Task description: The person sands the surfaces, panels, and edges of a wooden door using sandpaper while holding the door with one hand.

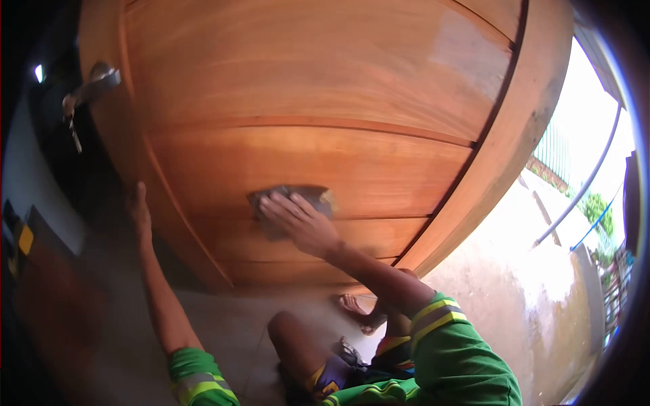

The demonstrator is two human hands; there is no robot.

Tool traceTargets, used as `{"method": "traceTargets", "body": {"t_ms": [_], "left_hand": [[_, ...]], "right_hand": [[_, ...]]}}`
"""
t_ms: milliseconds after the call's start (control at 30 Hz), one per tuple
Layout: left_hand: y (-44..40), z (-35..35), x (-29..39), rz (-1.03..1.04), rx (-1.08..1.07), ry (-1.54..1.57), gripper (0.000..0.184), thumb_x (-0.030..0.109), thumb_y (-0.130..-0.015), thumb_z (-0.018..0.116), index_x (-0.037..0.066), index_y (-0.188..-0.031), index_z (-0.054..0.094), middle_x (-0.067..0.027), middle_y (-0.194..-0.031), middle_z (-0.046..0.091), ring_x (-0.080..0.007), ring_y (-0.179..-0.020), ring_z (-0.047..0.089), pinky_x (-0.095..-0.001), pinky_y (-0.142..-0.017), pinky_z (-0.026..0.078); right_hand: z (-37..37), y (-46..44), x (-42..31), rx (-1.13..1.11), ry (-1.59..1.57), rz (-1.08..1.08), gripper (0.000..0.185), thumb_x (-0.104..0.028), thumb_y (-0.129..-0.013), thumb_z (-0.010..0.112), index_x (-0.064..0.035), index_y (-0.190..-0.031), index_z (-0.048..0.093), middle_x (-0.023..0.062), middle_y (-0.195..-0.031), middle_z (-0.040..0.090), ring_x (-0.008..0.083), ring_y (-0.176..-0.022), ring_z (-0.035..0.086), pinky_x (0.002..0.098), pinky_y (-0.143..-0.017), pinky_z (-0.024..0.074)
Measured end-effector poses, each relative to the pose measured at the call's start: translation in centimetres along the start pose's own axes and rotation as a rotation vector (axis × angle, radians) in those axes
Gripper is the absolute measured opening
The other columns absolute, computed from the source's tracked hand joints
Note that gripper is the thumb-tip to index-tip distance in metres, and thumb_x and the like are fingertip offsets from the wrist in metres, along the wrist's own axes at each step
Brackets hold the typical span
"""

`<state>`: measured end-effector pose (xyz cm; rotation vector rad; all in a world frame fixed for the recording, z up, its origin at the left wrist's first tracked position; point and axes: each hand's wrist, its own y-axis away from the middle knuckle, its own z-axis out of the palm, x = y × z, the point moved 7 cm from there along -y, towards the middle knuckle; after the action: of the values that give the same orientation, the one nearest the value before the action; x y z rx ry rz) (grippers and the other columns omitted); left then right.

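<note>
A brown wooden door (pixel 325 162) with horizontal panels fills the middle of the head view. Against its lower panel, my right hand (pixel 301 223) presses a dark grey sheet of sandpaper (pixel 274 233), fingers laid over it. The sheet has a tan patch at its right corner. At the door's left edge, below the handle, my left hand (pixel 140 211) holds the edge; its thumb side shows, while most of its fingers are hidden.
A metal lever handle (pixel 98 86) with hanging keys (pixel 73 128) sticks out at upper left. My bent knee (pixel 291 331) and foot (pixel 352 304) are near the door's bottom. A sunlit concrete floor (pixel 487 298) and a grey hose (pixel 586 186) lie to the right.
</note>
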<state>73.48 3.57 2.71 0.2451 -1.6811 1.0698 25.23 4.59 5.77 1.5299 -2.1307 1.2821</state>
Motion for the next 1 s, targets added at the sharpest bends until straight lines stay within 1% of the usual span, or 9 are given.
{"method": "traceTargets", "body": {"t_ms": [100,200,300,433,700,800,833,900,1000], "left_hand": [[2.8,0.3,3.3,-0.103,0.078,-0.071,0.096,0.069,-0.099,0.051,-0.006,-0.156,0.033,-0.0209,-0.161,0.034,-0.0333,-0.145,0.038,-0.0424,-0.121,0.028],[3.6,1.1,2.9,-0.176,0.098,-0.031,0.101,0.073,-0.098,0.047,-0.005,-0.158,0.028,-0.0204,-0.164,0.030,-0.0317,-0.149,0.033,-0.0416,-0.123,0.025],[2.7,0.2,1.2,-0.180,0.123,-0.097,0.100,0.073,-0.099,0.044,-0.005,-0.159,0.027,-0.0205,-0.164,0.030,-0.0304,-0.151,0.030,-0.0406,-0.124,0.022],[2.6,-0.4,-0.3,-0.149,0.078,-0.057,0.097,0.073,-0.100,0.041,-0.002,-0.161,0.024,-0.0174,-0.167,0.026,-0.0288,-0.153,0.027,-0.0400,-0.125,0.020],[3.6,-1.2,1.6,-0.124,0.158,0.014,0.100,0.074,-0.100,0.038,-0.004,-0.161,0.019,-0.0179,-0.167,0.023,-0.0290,-0.153,0.025,-0.0403,-0.126,0.018],[3.2,-1.3,0.8,-0.174,0.205,0.107,0.102,0.073,-0.101,0.038,-0.007,-0.160,0.016,-0.0198,-0.168,0.018,-0.0293,-0.154,0.022,-0.0392,-0.126,0.016],[3.3,-1.3,0.7,-0.151,0.182,0.075,0.102,0.073,-0.101,0.038,-0.007,-0.161,0.015,-0.0196,-0.168,0.017,-0.0291,-0.154,0.021,-0.0393,-0.126,0.016],[3.4,-2.5,0.9,-0.119,0.129,-0.013,0.103,0.073,-0.100,0.038,-0.006,-0.161,0.013,-0.0193,-0.169,0.015,-0.0285,-0.155,0.019,-0.0395,-0.126,0.015],[3.5,-3.4,0.2,-0.067,0.165,-0.054,0.103,0.073,-0.101,0.038,-0.006,-0.161,0.012,-0.0186,-0.170,0.013,-0.0282,-0.156,0.018,-0.0393,-0.126,0.015]], "right_hand": [[-5.2,7.4,9.4,0.119,-0.167,0.386,0.069,-0.012,-0.087,0.061,-0.0072,-0.154,0.044,0.0125,-0.152,0.050,0.0332,-0.146,0.042,0.0576,-0.121,0.0265],[-11.7,13.1,20.9,0.426,0.137,0.735,0.083,-0.012,-0.078,0.069,-0.0029,-0.155,0.040,0.0225,-0.161,0.038,0.0463,-0.151,0.029,0.0619,-0.122,0.0188],[-9.6,7.8,18.2,0.513,-0.055,0.768,0.083,-0.009,-0.077,0.061,-0.0012,-0.156,0.038,0.0259,-0.165,0.027,0.0510,-0.153,0.017,0.0662,-0.122,0.0125],[2.1,14.9,6.7,0.137,-0.146,0.673,0.061,-0.017,-0.089,0.051,-0.0044,-0.149,0.049,0.0223,-0.152,0.047,0.0481,-0.141,0.042,0.0679,-0.114,0.0273],[-15.8,9.3,24.4,0.556,0.075,0.793,0.081,-0.016,-0.077,0.065,0.0044,-0.152,0.040,0.0312,-0.161,0.030,0.0528,-0.150,0.023,0.0646,-0.122,0.0148],[-9.3,13.8,17.9,0.389,-0.154,0.916,0.074,-0.012,-0.080,0.063,0.0047,-0.149,0.044,0.0307,-0.155,0.039,0.0527,-0.148,0.029,0.0646,-0.121,0.0178],[-4.6,16.7,13.0,0.400,-0.137,0.971,0.067,-0.011,-0.082,0.062,-0.0045,-0.148,0.052,0.0198,-0.157,0.045,0.0457,-0.149,0.033,0.0639,-0.120,0.0206],[0.7,22.1,5.6,0.373,-0.162,0.975,0.063,-0.014,-0.082,0.063,-0.0058,-0.145,0.057,0.0173,-0.154,0.050,0.0440,-0.147,0.037,0.0639,-0.118,0.0243],[-3.7,20.5,7.3,0.308,-0.282,1.059,0.061,-0.013,-0.081,0.065,-0.0069,-0.141,0.060,0.0157,-0.153,0.051,0.0416,-0.145,0.042,0.0592,-0.117,0.0307]]}}
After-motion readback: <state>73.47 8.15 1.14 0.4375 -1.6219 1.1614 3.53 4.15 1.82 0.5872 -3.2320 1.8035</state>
